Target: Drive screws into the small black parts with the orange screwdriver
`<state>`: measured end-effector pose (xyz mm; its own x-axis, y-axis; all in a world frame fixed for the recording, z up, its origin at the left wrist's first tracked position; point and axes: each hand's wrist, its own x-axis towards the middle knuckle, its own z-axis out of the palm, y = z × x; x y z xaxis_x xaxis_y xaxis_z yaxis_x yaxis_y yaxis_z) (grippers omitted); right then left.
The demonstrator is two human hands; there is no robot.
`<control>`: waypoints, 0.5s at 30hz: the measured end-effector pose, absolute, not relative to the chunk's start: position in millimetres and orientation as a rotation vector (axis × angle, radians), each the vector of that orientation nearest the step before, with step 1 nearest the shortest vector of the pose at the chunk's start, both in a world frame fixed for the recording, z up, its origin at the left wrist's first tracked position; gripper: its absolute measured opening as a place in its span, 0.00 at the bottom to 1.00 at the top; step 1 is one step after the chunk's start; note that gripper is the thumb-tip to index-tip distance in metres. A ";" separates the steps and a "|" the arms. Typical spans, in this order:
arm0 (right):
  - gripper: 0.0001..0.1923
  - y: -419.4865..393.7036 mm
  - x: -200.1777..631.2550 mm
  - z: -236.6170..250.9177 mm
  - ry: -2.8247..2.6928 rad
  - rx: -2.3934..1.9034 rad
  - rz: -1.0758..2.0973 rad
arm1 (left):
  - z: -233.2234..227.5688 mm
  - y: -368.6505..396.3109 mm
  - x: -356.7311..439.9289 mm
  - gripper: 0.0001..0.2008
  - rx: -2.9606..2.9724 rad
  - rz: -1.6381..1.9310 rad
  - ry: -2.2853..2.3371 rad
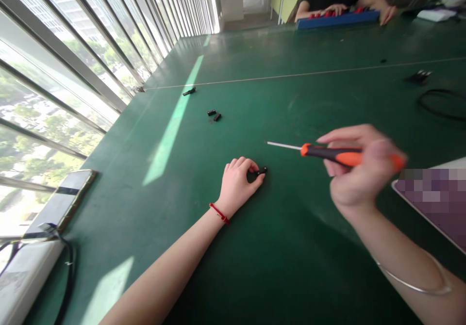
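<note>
On the green tabletop (291,247), my left hand (239,177) pinches a small black part (261,170) between thumb and forefinger; most of the part is covered by the fingers. My right hand (364,170) is raised over the table, to the right, with its fingers wrapped round an orange and black screwdriver (331,154). The shaft points left, and its tip is above and to the right of the black part, apart from it. Beyond my left hand lie small black pieces (217,117), and a longer black piece (189,91) is farther back.
At the right edge rests a tablet-like object with a blurred surface (433,199). A black cable (440,104) and plug (418,76) lie behind it. Across the table a person works at a blue tray (338,19). A white power strip (32,271) and a phone-like slab (69,199) sit by the window bars.
</note>
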<state>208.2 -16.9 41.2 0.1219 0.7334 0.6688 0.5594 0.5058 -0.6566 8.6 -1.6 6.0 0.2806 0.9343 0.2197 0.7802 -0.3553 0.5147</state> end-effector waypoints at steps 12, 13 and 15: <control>0.13 -54.0 194.3 4.1 -1.748 -1.093 0.194 | 10.3 -5.7 10.2 0.13 2.371 0.750 1.381; 0.14 -57.3 193.4 4.8 -1.752 -1.092 0.200 | 9.4 -5.5 10.0 0.14 2.392 0.742 1.345; 0.16 -63.7 192.3 5.1 -1.755 -1.087 0.212 | 7.8 -4.9 9.7 0.11 2.403 0.740 1.318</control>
<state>192.3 -63.7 5.1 -0.0766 0.7467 0.6607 0.5675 0.5775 -0.5869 9.7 -4.9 7.8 0.4463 0.8456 0.2929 0.6903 -0.5336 0.4887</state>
